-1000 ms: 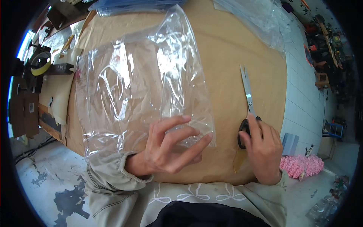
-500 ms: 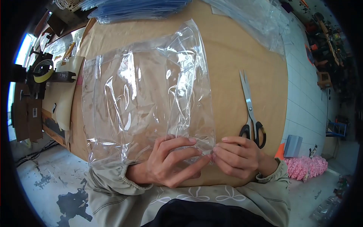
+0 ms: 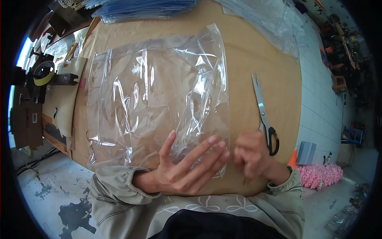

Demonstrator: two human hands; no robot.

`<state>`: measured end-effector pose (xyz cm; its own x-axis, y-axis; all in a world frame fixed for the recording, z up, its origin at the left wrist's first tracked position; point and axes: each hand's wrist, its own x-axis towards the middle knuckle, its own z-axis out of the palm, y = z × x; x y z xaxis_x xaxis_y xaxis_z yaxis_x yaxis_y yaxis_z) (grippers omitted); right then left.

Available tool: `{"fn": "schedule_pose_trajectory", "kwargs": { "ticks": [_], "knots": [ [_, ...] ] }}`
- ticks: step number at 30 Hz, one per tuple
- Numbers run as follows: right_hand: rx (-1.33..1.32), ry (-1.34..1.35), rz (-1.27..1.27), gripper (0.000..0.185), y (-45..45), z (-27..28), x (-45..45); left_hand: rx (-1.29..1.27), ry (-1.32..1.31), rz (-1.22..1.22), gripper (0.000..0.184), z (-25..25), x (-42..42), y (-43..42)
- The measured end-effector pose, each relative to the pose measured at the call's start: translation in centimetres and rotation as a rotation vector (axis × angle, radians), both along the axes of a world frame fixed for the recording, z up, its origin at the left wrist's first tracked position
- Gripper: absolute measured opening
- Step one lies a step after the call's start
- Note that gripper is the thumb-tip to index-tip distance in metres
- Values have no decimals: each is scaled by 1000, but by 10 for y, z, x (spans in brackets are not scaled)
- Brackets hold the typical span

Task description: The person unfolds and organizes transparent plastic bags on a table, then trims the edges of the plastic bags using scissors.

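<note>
A clear plastic bag (image 3: 155, 91) lies spread on the brown-covered table (image 3: 270, 51), with bright glare on its folds. My left hand (image 3: 191, 165) rests at the bag's lower right part, fingers stretched out and apart from the thumb. Just right of the bag's edge is my right hand (image 3: 252, 155), its fingers curled in and blurred; whether anything small is between them is hidden. Beyond that hand, scissors (image 3: 261, 107) lie with their blades pointing away and slightly parted, one handle partly covered by the hand.
Stacked bluish plastic sheets (image 3: 147, 10) lie at the far edge, and more clear plastic (image 3: 270, 24) at the far right. A tape dispenser (image 3: 43, 75) stands at the left. Beyond the table's right side is a pink fluffy bundle (image 3: 320, 176).
My right hand went from the scissors' handles to the bag's corner, then moved slightly right, away from it. The left fingers have straightened. The bag lies flatter.
</note>
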<state>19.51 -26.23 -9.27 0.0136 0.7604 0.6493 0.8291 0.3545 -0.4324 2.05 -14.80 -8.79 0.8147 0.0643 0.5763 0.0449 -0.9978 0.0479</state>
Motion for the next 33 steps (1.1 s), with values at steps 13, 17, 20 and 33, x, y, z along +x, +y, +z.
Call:
{"fn": "schedule_pose_trajectory", "kwargs": {
  "ticks": [13, 17, 20, 33],
  "knots": [
    [36, -485, -694, 8, 36, 9, 105, -65, 150, -194, 25, 1, -42, -13],
    [3, -514, -1066, 8, 48, 16, 190, -70, 206, -212, 29, -4, -75, -23],
    [-212, -433, -1116, 9, 27, 27, 234, -61, 237, -129, 28, 0, -84, -23],
    [-662, -164, -758, 17, 2, 39, 90, -281, 428, -197, 46, 21, -71, -24]
  ]
}}
